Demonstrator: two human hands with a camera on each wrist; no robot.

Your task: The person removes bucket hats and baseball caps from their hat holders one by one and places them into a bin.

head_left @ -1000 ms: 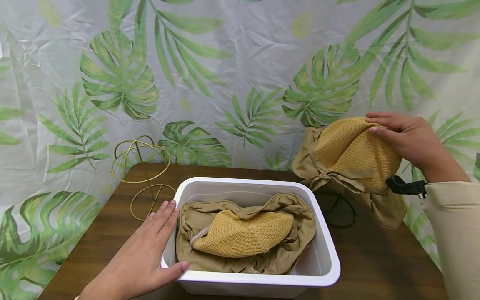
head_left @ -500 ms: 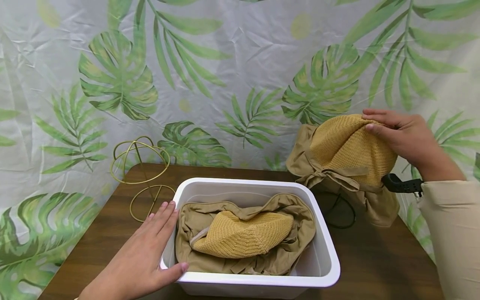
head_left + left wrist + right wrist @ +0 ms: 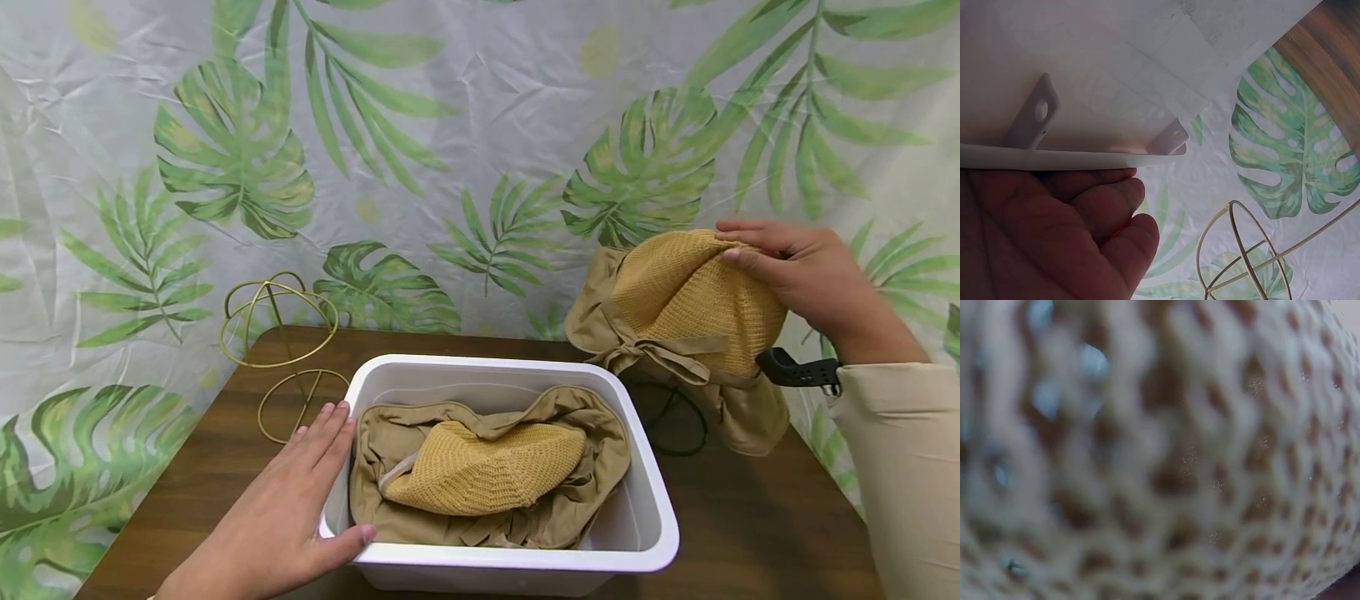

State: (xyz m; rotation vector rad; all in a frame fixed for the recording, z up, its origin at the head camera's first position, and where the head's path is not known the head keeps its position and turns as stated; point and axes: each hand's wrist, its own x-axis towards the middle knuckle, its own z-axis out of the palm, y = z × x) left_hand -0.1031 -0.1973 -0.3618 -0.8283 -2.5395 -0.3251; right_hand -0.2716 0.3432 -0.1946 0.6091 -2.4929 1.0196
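Note:
My right hand [image 3: 810,279] pinches the crown of a sun hat [image 3: 693,292] with a yellow knit top, a tan cloth brim and a tied bow. The hat is over a dark wire stand [image 3: 686,425], whose upper part it hides. Close, blurred knit of the hat [image 3: 1210,450] fills the right wrist view. My left hand [image 3: 277,508] lies with straight fingers along the left rim of a white plastic tub [image 3: 510,557], thumb over its front corner. A second hat [image 3: 495,471], yellow and tan, lies folded inside the tub.
A gold wire hat stand [image 3: 281,321] stands at the back left of the dark wooden table [image 3: 187,492], behind my left hand. A leaf-print cloth [image 3: 480,125] hangs right behind the table.
My right hand and the hat it pinches have shifted slightly to the left. My left hand, the tub and the folded hat look unchanged.

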